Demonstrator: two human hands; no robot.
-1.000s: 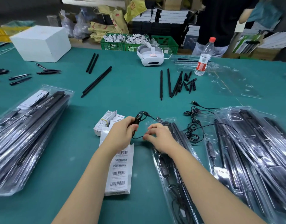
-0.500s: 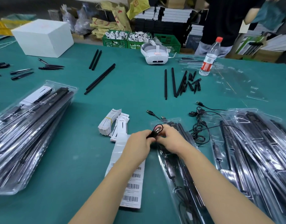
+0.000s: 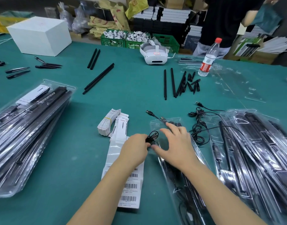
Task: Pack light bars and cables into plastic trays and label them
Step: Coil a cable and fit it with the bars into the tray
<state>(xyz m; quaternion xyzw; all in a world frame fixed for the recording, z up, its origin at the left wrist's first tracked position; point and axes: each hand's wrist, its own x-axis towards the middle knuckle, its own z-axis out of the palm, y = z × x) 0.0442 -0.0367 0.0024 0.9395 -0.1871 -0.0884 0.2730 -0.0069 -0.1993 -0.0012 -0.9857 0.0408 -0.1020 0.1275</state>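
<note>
My left hand [image 3: 135, 150] pinches a coiled black cable [image 3: 151, 136] just left of a clear plastic tray [image 3: 168, 120] that lies in front of me with black light bars in it. My right hand [image 3: 177, 143] hovers over the tray's upper part with fingers spread, thumb near the cable. A strip of barcode labels [image 3: 131, 185] lies under my left wrist. Loose black cables [image 3: 198, 125] sit to the right of the tray. Loose black light bars [image 3: 172, 82] lie farther back on the green table.
Stacks of filled trays lie at the left [image 3: 26, 127] and right [image 3: 256, 151]. A bundle of paper cards [image 3: 107, 122], a white headset [image 3: 154, 53], a water bottle [image 3: 208, 58], a white box [image 3: 39, 34] and empty clear trays [image 3: 237, 85] stand on the table. A person stands at the back right.
My right hand has let go of the cable and opened above the tray. My left hand keeps the coiled cable and has shifted slightly toward the tray.
</note>
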